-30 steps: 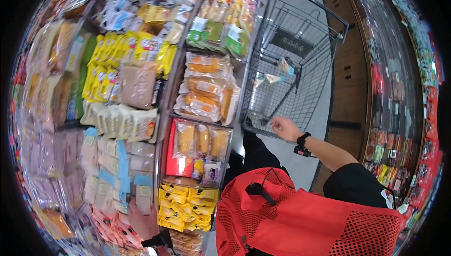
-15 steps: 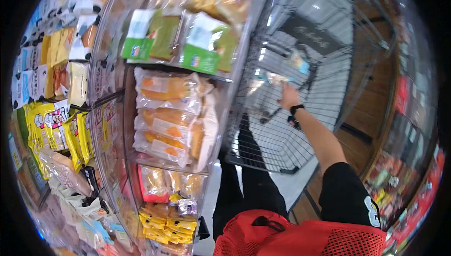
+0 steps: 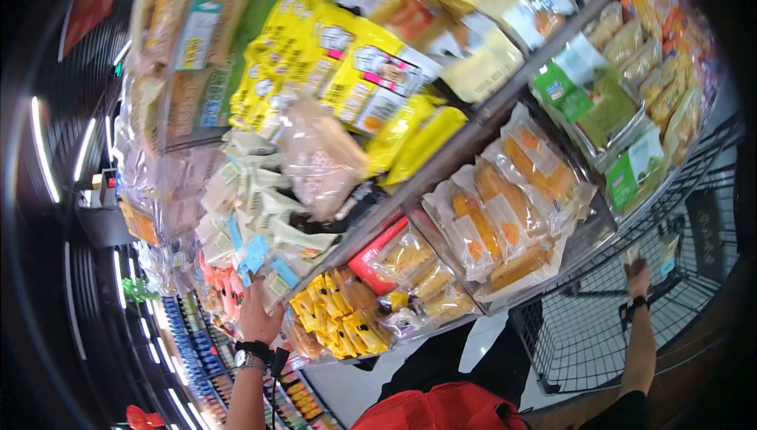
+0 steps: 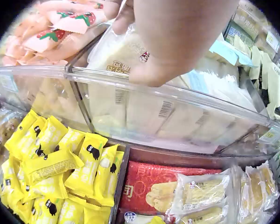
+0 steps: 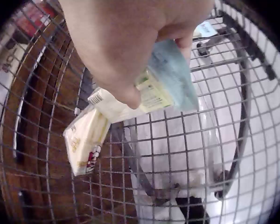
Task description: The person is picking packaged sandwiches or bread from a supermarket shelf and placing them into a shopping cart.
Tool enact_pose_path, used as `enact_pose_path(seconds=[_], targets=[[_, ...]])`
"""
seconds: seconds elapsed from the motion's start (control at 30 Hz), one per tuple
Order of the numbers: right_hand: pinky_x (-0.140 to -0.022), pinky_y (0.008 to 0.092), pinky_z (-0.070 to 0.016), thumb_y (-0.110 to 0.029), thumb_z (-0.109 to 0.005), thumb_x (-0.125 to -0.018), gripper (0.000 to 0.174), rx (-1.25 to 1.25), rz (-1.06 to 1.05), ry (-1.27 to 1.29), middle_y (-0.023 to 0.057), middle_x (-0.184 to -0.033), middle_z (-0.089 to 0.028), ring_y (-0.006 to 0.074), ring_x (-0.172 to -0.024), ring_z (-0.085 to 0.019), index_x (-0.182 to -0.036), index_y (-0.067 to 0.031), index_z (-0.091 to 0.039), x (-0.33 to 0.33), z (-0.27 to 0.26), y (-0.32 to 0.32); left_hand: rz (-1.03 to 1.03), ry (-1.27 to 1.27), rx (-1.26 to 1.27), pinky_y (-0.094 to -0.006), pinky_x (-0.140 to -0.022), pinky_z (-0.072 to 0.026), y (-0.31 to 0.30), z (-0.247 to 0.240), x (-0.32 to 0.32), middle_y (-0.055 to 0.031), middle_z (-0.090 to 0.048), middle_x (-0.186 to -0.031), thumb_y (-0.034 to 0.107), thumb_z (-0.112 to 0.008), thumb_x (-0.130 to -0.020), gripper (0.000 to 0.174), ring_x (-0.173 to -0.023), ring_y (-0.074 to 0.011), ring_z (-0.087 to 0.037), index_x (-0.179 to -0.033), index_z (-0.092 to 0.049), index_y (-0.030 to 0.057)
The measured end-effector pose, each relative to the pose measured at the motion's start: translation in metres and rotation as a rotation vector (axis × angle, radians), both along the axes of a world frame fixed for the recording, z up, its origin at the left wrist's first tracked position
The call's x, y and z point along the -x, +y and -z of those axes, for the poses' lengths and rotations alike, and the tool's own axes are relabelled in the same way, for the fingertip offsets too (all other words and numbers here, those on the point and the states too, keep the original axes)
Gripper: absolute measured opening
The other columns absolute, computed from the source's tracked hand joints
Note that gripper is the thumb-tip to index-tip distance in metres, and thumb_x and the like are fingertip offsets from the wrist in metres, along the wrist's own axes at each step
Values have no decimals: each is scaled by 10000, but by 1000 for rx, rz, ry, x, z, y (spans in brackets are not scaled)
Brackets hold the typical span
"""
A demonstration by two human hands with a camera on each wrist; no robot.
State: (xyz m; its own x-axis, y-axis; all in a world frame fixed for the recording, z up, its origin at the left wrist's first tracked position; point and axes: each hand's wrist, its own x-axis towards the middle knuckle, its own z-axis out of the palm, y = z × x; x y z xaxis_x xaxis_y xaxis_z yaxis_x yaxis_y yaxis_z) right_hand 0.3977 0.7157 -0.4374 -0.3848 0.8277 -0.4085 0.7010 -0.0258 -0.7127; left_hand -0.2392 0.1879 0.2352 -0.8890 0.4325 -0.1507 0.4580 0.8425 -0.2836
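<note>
In the head view my left hand (image 3: 260,315) reaches into the packets on the shelf. The left wrist view has this hand (image 4: 177,37) pinching a white packet (image 4: 114,56) with brown print, thumb in front and fingers behind, over a clear divider (image 4: 177,93). My right hand (image 3: 637,278) is inside the wire cart (image 3: 568,343). Seen in the right wrist view, the hand (image 5: 135,42) grips a pale blue and cream packet (image 5: 170,77), its far fingers partly hidden. A white wedge-shaped packet (image 5: 86,140) lies against it, over the wire mesh.
Yellow small packets (image 4: 51,168) and a red pack (image 4: 154,177) fill bins below the divider. Pink packets (image 4: 46,35) sit left of the left hand. Bagged bread (image 3: 505,201) lies between shelf and cart. Another packet (image 5: 205,30) is farther inside the cart.
The head view has swung toward the shelf, bringing the left hand back into sight. My right hand has gone from the cart's near end to deeper inside it.
</note>
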Motion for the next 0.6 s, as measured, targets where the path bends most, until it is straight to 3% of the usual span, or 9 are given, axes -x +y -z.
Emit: enact_pose_path(seconds=[0.03,0.07,0.17,0.23,0.3,0.47,0.5,0.57,0.6], targets=[[-790,470,-511,-252,-813,-881,471,-133,-103,-146,211,-969,-686,401,-904,-634,-1144,66,-585,21,-56,-11,11,-21,-19,-497,-1003,-516,-3,-5,2,-232,-586,-1327,133,-756,-802,722,-1215,-442,-590,-1463,-478,55],[-776,484,-506,-282,-818,-881,466,-127,-28,-108,208,-950,-685,400,-885,-637,-1090,72,-597,22,-71,-18,22,-22,-44,-506,-982,-520,-9,-8,5,-222,-589,-1324,157,-765,-794,696,-1193,-440,-600,-1431,-501,64],[-685,470,-509,-333,-813,-885,453,-222,91,-213,170,-821,-669,341,-739,-647,-969,74,-632,5,-69,-47,-59,-53,-76,-512,-947,-532,-10,-23,5,-219,-594,-1314,188,-776,-783,711,-1172,-434,-611,-1433,-509,77],[-538,366,-470,-233,-793,-904,309,268,324,-73,138,-744,-683,225,-618,-643,-918,26,-626,16,-96,-60,-35,-10,-111,-516,-923,-539,-28,-29,7,-205,-586,-1312,215,-791,-770,718,-1149,-426,-622,-1427,-525,96],[-476,333,-442,-195,-755,-933,252,217,497,-25,84,-650,-632,182,-514,-595,-910,16,-619,6,-72,-79,56,4,-141,-509,-924,-539,-39,-33,4,-181,-573,-1316,220,-804,-766,725,-1133,-420,-627,-1428,-532,107],[-585,366,-533,-168,-665,-981,163,356,675,214,108,-883,-710,190,-718,-659,-1020,-10,-665,2,-27,-98,87,75,-220,-497,-971,-516,-52,-31,-24,-219,-533,-1301,136,-849,-750,715,-1193,-427,-569,-1383,-522,67],[-573,330,-533,-166,-635,-1010,119,185,653,138,80,-803,-688,197,-715,-704,-970,-54,-630,39,-68,-101,89,67,-217,-497,-971,-516,-50,-27,-31,-219,-533,-1301,136,-849,-750,715,-1193,-427,-569,-1383,-522,67],[-617,339,-545,-163,-616,-1019,121,153,614,-10,74,-874,-693,182,-772,-704,-978,-49,-619,48,-93,-105,1,63,-285,-498,-973,-509,-50,-24,-45,-224,-505,-1298,130,-840,-763,686,-1183,-434,-564,-1369,-525,62],[-645,329,-529,-151,-605,-1019,121,162,588,79,56,-850,-663,168,-778,-679,-950,-52,-594,54,-104,-111,39,94,-268,-486,-909,-529,-53,-26,-50,-212,-503,-1270,152,-814,-794,628,-1091,-409,-595,-1358,-549,69]])
